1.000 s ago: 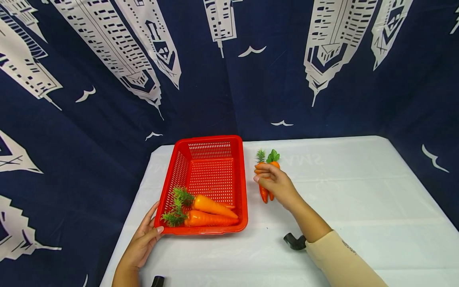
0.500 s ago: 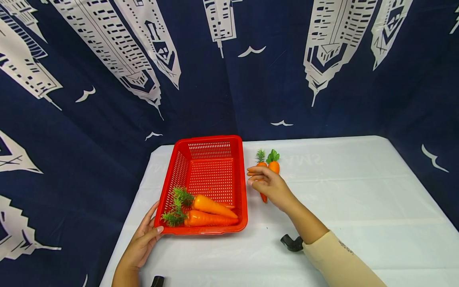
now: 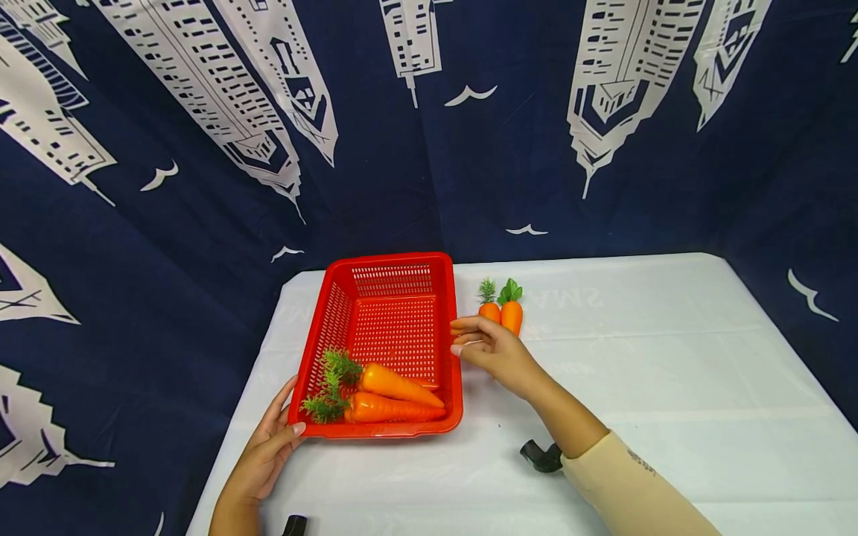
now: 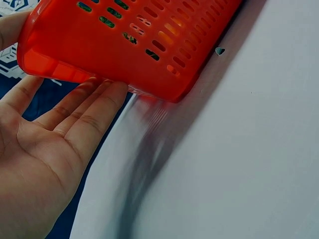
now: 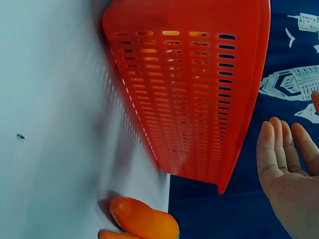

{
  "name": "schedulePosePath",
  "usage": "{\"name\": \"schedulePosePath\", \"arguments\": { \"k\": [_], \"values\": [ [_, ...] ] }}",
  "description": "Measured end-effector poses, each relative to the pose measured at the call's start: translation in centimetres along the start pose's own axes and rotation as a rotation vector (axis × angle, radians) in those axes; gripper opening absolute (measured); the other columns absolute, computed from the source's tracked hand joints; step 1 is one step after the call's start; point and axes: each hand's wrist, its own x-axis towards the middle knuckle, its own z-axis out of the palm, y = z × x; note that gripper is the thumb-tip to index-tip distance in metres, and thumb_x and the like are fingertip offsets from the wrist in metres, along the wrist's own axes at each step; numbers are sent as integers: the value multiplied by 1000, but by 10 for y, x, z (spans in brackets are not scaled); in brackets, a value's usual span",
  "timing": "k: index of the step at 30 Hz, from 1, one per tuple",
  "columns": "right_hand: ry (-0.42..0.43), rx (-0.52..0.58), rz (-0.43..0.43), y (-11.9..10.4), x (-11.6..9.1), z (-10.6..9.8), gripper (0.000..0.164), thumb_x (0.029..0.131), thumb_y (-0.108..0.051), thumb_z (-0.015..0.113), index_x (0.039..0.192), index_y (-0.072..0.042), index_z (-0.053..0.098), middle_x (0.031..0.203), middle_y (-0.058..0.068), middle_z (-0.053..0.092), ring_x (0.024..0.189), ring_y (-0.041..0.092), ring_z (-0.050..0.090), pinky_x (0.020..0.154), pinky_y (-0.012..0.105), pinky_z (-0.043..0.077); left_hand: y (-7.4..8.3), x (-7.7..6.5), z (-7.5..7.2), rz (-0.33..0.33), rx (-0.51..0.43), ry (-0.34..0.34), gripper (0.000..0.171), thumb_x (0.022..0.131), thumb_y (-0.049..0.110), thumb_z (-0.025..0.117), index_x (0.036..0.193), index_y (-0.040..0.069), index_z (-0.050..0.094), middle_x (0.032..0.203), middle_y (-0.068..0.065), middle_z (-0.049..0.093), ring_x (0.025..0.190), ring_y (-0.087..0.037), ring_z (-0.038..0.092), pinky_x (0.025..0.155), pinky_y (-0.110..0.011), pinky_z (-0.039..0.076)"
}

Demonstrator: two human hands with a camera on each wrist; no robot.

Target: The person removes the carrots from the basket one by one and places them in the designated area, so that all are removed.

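A: State of each grip?

B: The left grip [image 3: 268, 443] pinched the red basket [image 3: 402, 320] at its near left corner, thumb over the rim, fingers along the outside. The right grip [image 3: 496, 353] was loosely spread and held nothing. It overlapped the right rim in the head view; the right wrist view showed it apart.

A: Carrots?

B: Two lay in the basket, the far basket carrot [image 3: 395, 384] and the near basket carrot [image 3: 395, 408], side by side at its near end. Two lay on the desk [image 3: 657, 357] just right of it: the left loose carrot [image 3: 490, 312] and the right loose carrot [image 3: 512, 316], lower parts hidden by the right grip.

A: What looked likeliest to fail?

B: My judgement: pivoting. Only one corner was held, so a hard push on the right rim could have swung the basket about the left grip. Its far end sat near the desk's far edge, so a forward shove risked tipping it over.

A: Other causes?

B: Lifting the held corner could have sent the basket carrots sliding rightward. A low sweep of the right forearm [image 3: 573, 417] could have rolled the loose pair, which lay close by.
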Motion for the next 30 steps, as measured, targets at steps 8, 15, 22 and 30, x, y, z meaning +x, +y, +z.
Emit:
{"name": "schedulePosePath", "arguments": {
  "k": [8,15,22,30],
  "values": [
    [-33,-29,5,-2,-2,9,40,95,-22,72,133,-13,61,129,12,64,116,30,64,90,23,56,-1,1,0,14,-4,-8,76,103,0,46,164,30,11,151,9,43,127,-4,58,100,-22,51],
    [-56,-39,7,-3,-2,15,42,93,-24,74,133,-16,61,127,8,65,116,28,64,89,24,57,-1,0,-1,44,-11,-34,76,103,0,46,164,27,10,151,9,43,127,-4,57,100,-22,51],
    [-74,-50,15,-6,-2,23,43,92,-24,75,132,-17,62,122,7,66,113,24,64,90,21,56,0,0,-1,43,-3,-33,76,103,0,46,164,27,10,151,10,43,127,-3,57,99,-22,51],
    [-97,-92,-57,-7,-1,31,44,91,-19,76,131,-11,63,122,9,67,114,33,64,93,23,55,0,0,0,38,6,-31,76,103,0,46,164,27,9,151,10,42,127,-3,57,99,-22,51]
  ]
}}
